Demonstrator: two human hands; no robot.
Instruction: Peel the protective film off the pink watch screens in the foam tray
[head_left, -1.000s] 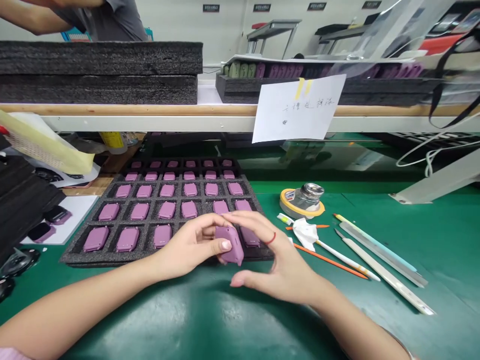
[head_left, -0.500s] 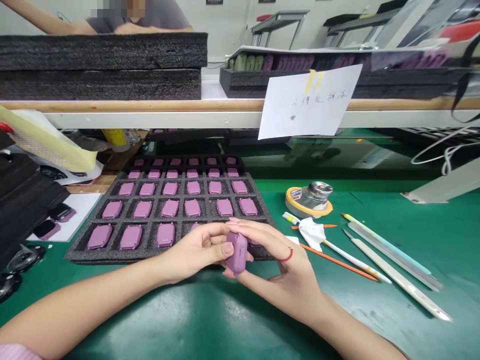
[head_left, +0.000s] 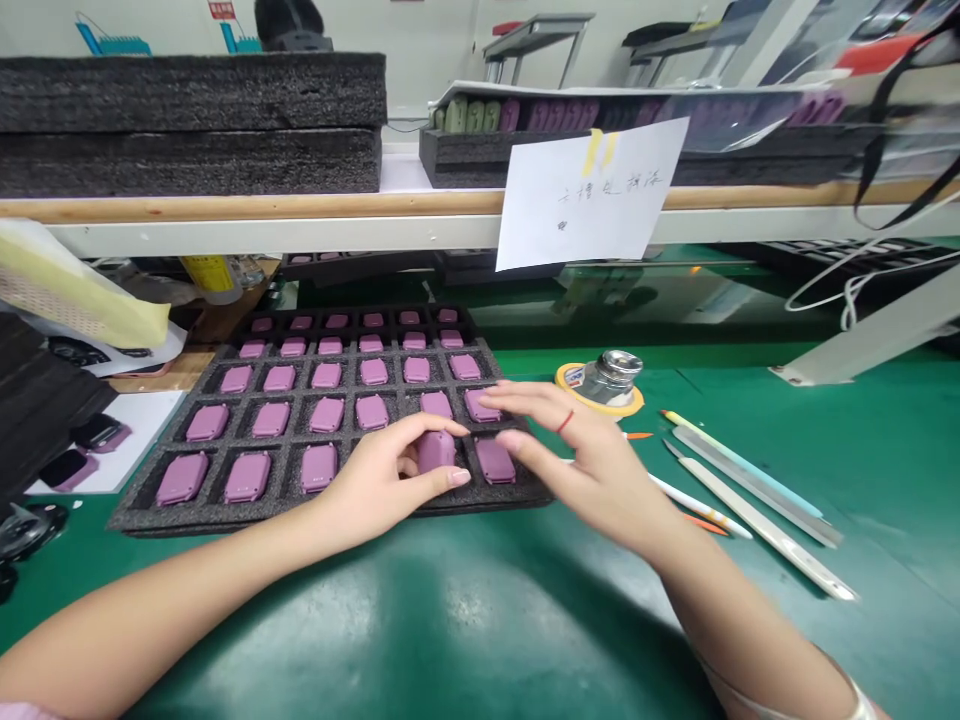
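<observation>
Purple case [head_left: 436, 452] in front-row slot of foam tray [head_left: 127, 518], left hand [head_left: 382, 465] grip clenched around it; right hand [head_left: 577, 460] open, grip released, over neighbouring case [head_left: 495, 461].

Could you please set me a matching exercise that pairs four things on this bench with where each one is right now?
Things:
1. Left hand
2. Red ring
3. Glass jar
4. Paper note

Places:
A. Taped up, hanging at the shelf front
B. Curled against a pink case in the foam tray
C. On a finger of the right hand
D. Standing on a yellow ring

Pairs: 1-B, 2-C, 3-D, 4-A
</observation>
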